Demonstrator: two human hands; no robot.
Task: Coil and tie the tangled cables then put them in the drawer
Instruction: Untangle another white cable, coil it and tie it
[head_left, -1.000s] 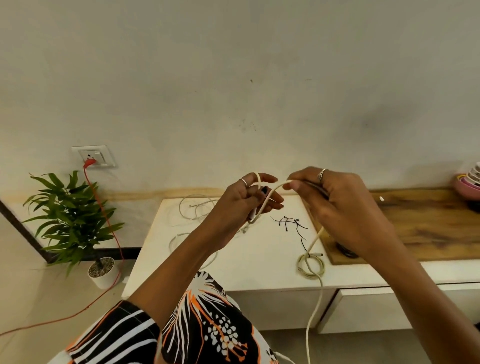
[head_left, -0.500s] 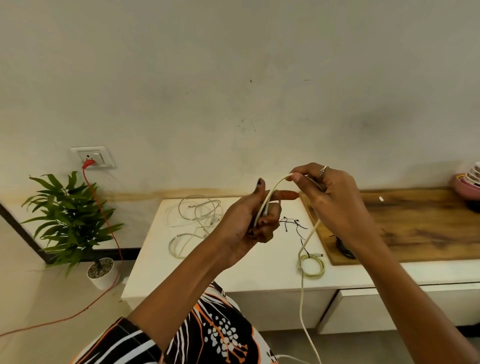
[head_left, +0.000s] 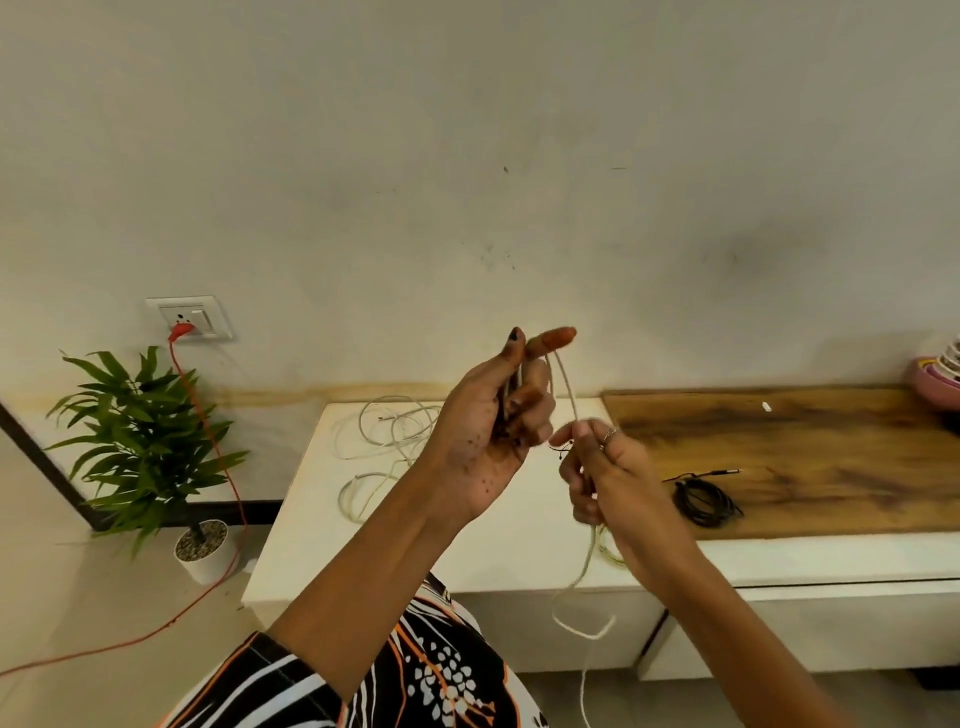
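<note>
My left hand (head_left: 498, 431) is raised above the white cabinet (head_left: 467, 551), palm toward me, fingers curled round one end of a cream cable (head_left: 566, 389). The cable runs down from its index finger into my right hand (head_left: 602, 478), which pinches it lower down. Below that hand the cable hangs in a loose loop (head_left: 582, 618) in front of the cabinet. A tangle of white cables (head_left: 389, 426) and a small white coil (head_left: 363, 493) lie on the cabinet's left part. A coiled black cable (head_left: 704, 499) lies on the wooden top (head_left: 831, 457). The drawer front (head_left: 805, 629) is closed.
A potted plant (head_left: 140, 447) stands on the floor at the left. An orange cord (head_left: 218, 447) runs from the wall socket (head_left: 189, 317) down across the floor. Stacked bowls (head_left: 940, 369) sit at the far right of the wooden top. Small black ties (head_left: 563, 449) lie beside my right hand.
My left hand rose and turned its palm toward me. My right hand dropped down along the cream cable, uncovering the black coil on the wooden top.
</note>
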